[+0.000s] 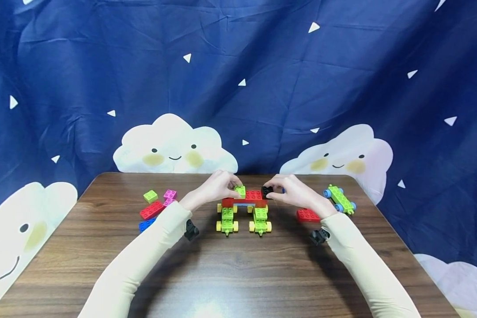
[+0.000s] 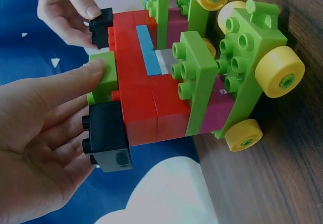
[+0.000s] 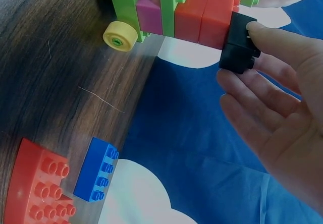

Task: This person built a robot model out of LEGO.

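Two green wheeled bases (image 1: 227, 226) with yellow wheels stand side by side, bridged by stacked red bricks (image 2: 136, 77). My left hand (image 1: 216, 187) pinches a green brick (image 2: 104, 77) on top of the red ones; a black brick (image 2: 107, 135) sits beside it at the left end. At the right end, my right hand (image 1: 292, 190) grips another black brick (image 3: 238, 42) between thumb and fingers, against the red brick's top. Purple bricks (image 2: 218, 105) show between green layers in the left wrist view.
On the left of the table lie a green brick (image 1: 150, 196), pink bricks (image 1: 169, 194), a red brick (image 1: 152, 210) and a blue one (image 1: 146, 224). To the right are a red brick (image 1: 308, 215), a blue brick (image 3: 96, 170) and a green base with blue wheels (image 1: 340, 199).
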Tool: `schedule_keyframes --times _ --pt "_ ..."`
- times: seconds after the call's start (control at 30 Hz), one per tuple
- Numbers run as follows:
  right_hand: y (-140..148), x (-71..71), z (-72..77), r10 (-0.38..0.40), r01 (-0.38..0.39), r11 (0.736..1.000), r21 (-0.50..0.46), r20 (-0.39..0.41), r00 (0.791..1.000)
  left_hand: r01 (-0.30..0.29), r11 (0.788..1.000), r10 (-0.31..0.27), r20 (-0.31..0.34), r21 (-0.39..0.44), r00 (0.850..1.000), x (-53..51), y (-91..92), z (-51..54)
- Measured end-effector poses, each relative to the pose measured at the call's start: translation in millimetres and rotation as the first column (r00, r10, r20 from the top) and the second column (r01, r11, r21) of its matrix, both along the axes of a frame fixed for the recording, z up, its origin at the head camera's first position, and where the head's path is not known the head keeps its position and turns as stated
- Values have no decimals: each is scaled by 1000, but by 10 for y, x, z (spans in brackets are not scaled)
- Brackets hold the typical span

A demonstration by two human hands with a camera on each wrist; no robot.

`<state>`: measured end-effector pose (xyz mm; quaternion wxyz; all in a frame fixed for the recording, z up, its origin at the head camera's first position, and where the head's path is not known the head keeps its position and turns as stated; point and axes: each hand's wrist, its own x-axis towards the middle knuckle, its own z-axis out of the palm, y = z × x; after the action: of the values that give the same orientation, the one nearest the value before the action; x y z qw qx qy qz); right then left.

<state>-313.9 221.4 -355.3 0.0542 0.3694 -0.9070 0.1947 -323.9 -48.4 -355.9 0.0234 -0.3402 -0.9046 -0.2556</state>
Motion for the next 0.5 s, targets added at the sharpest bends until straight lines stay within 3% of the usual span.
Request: schedule_keyframes --times 0.27,0.5 --pt "-3 20 15 -8 8 1000 1 -7 1000 11 1000 -11 -43 -3 999 3 -13 -15" --pt "-2 18 11 -9 9 1000 4 -1 1000 20 999 -21 -36 -43 999 -33 -42 -3"
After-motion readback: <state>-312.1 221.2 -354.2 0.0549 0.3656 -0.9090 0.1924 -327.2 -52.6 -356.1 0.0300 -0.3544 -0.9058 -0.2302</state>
